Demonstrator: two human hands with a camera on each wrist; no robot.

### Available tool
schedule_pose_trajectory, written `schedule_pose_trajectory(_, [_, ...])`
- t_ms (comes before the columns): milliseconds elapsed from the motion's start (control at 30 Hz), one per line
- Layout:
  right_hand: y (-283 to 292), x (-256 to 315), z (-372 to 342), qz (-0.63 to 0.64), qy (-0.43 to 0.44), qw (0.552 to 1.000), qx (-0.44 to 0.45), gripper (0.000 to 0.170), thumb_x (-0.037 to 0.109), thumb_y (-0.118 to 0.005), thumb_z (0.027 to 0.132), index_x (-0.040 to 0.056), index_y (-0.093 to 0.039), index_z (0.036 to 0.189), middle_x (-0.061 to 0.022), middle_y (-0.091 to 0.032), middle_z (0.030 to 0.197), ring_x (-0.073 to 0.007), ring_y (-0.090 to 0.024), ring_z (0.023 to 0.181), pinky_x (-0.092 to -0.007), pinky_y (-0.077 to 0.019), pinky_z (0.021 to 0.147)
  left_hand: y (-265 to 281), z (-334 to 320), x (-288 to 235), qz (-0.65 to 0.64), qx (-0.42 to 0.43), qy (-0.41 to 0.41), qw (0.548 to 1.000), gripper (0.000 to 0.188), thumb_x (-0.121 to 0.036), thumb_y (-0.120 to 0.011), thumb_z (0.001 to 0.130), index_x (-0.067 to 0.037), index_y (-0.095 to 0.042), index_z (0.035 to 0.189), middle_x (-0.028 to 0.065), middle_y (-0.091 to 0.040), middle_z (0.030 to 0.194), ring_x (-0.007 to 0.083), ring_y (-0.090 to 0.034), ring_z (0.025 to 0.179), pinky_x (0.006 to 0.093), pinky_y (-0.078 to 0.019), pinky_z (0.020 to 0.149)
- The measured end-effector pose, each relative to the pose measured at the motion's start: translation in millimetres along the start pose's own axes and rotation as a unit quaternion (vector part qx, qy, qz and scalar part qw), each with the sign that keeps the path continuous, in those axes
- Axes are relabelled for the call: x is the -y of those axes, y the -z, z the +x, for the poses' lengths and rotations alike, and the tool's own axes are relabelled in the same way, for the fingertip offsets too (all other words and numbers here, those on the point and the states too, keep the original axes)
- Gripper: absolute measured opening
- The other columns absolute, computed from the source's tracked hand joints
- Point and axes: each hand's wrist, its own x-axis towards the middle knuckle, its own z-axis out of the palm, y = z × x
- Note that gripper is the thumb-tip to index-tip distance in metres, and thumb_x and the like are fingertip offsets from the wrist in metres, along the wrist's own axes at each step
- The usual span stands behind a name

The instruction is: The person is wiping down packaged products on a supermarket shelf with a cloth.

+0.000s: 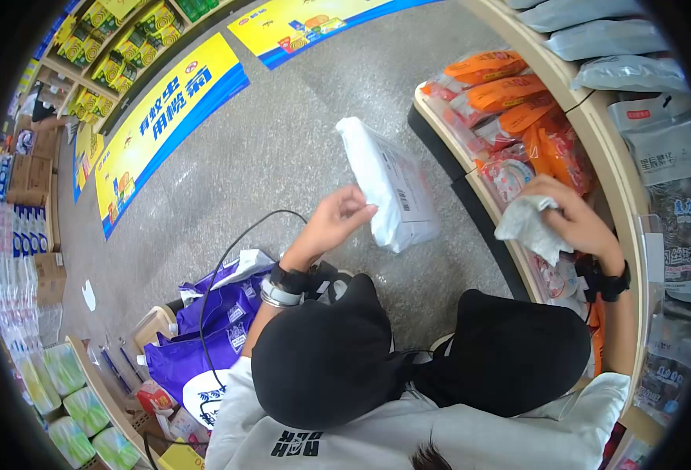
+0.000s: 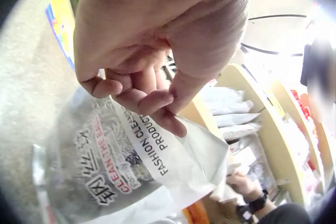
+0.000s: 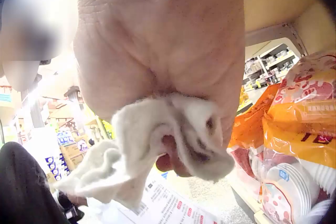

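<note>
A white plastic package [image 1: 399,192] hangs over the floor, pinched at its near top edge by the left hand [image 1: 331,227]. In the left wrist view the fingers of the left hand [image 2: 152,50] are curled on the upper edge of the package [image 2: 157,166], whose printed, partly see-through face shows. The right hand [image 1: 577,215] holds a crumpled whitish cloth [image 1: 532,227] beside the low shelf, apart from the package. Seen from the right wrist, the cloth [image 3: 152,150] is bunched in the curled right hand [image 3: 163,50], which hides part of it.
Orange-topped packs [image 1: 506,92] fill the low shelf [image 1: 471,168] at the right, and grey bags [image 1: 667,141] stand along the far right. Purple bags [image 1: 193,352] lie by the left knee. A black cable [image 1: 232,243] loops near the left forearm. Yellow banners [image 1: 173,117] edge the opposite shelf.
</note>
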Motion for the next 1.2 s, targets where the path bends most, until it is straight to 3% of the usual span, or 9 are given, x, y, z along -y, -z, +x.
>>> schedule_pose_trajectory(133, [-19.4,-6.9,-8.5,-0.014,-0.003,0.998,0.06,0.034,0.012,-0.055,0.091,0.0,-0.053,0.123,-0.0141,-0.054,0.115,-0.0273,-0.051,0.113,-0.0368,-0.0379,0.1,-19.0,28.7,-78.0,0.013,0.037,-0.047,0.998,0.009,-0.01,-0.062,0.093,-0.005,-0.054,0.092,-0.0046,-0.061,0.082,0.0004,-0.054,0.075,0.0187,-0.0396,0.066])
schedule_pose_trajectory(333, [-56.9,-36.0,-2.6,-0.002,-0.003,0.997,0.083,0.067,0.028,-0.066,0.088,0.0002,-0.036,0.141,-0.02,-0.047,0.13,-0.0312,-0.045,0.124,-0.0377,-0.0338,0.106,-45.9,38.7,-175.9,-0.092,-0.096,-0.195,0.972,0.013,-0.011,-0.063,0.092,-0.002,-0.056,0.099,0.0053,-0.069,0.092,0.0063,-0.062,0.078,0.0201,-0.0458,0.07])
schedule_pose_trajectory(467, [-73.1,-42.8,17.6,-0.028,0.071,0.996,0.05,0.099,0.037,-0.076,0.079,-0.002,-0.017,0.148,-0.0245,-0.03,0.144,-0.0332,-0.029,0.137,-0.0381,-0.0246,0.113,-64.4,30.0,-224.6,-0.145,-0.13,-0.282,0.939,0.019,-0.016,-0.066,0.09,-0.004,-0.056,0.101,0.0015,-0.065,0.085,0.006,-0.054,0.078,0.0208,-0.0405,0.074])
schedule_pose_trajectory(600, [-83.0,-56.1,35.7,0.07,0.032,0.983,-0.164,0.105,0.036,-0.082,0.074,-0.0026,-0.018,0.147,-0.0228,-0.027,0.148,-0.0294,-0.023,0.14,-0.0392,-0.0186,0.115,-90.8,17.1,-253.7,-0.217,-0.078,-0.32,0.919,0.019,-0.014,-0.065,0.091,-0.003,-0.059,0.105,0.0008,-0.062,0.096,0.0052,-0.05,0.081,0.0218,-0.0393,0.074])
schedule_pose_trajectory(733, [-81.7,-71.8,41.0,0.099,0.029,0.949,-0.298,0.083,0.043,-0.07,0.085,-0.003,-0.031,0.142,-0.0222,-0.044,0.137,-0.0302,-0.041,0.13,-0.0381,-0.0316,0.11,-100.7,2.4,-265.5,-0.275,-0.035,-0.297,0.914,0.017,-0.015,-0.06,0.094,-0.005,-0.059,0.108,-0.0013,-0.06,0.1,0.0031,-0.045,0.077,0.0216,-0.0356,0.072])
schedule_pose_trajectory(867, [-70.8,-47.0,24.1,0.094,-0.022,0.968,-0.233,0.067,0.043,-0.065,0.088,-0.0014,-0.044,0.134,-0.0178,-0.054,0.128,-0.0254,-0.053,0.118,-0.0341,-0.0425,0.1,-99.9,-14.0,-275.0,-0.355,0.049,-0.247,0.9,0.031,-0.018,-0.048,0.101,-0.006,-0.05,0.129,-0.0023,-0.063,0.115,0.0063,-0.045,0.076,0.0275,-0.0357,0.083])
schedule_pose_trajectory(933, [-65.6,-36.9,16.4,0.089,-0.076,0.981,-0.154,0.06,0.042,-0.064,0.089,0.0013,-0.05,0.13,-0.0151,-0.057,0.125,-0.0229,-0.056,0.113,-0.0317,-0.046,0.095,-114.3,-22.7,-279.6,-0.368,0.014,-0.222,0.903,0.027,-0.018,-0.053,0.098,-0.006,-0.053,0.123,-0.0005,-0.061,0.111,0.0052,-0.045,0.076,0.0264,-0.0357,0.078])
schedule_pose_trajectory(1000, [-80.8,-53.1,17.4,0.284,-0.03,0.941,-0.181,0.056,0.042,-0.062,0.09,0.0042,-0.052,0.129,-0.0132,-0.059,0.124,-0.0218,-0.056,0.112,-0.0306,-0.0466,0.093,-122.8,-30.0,-278.9,-0.372,-0.006,-0.202,0.906,0.026,-0.018,-0.053,0.098,-0.006,-0.053,0.121,0.0,-0.059,0.109,0.0048,-0.044,0.075,0.0264,-0.0354,0.077])
schedule_pose_trajectory(1200, [-49.2,1.3,-25.7,0.082,-0.278,0.924,-0.25,0.047,0.032,-0.061,0.091,0.0047,-0.053,0.128,-0.01,-0.062,0.12,-0.0226,-0.061,0.102,-0.0312,-0.0487,0.088,-124.6,-34.4,-289.4,-0.287,0.106,-0.284,0.909,0.025,-0.023,-0.047,0.101,-0.004,-0.053,0.116,-0.0039,-0.054,0.096,0.0043,-0.043,0.074,0.0262,-0.0338,0.084])
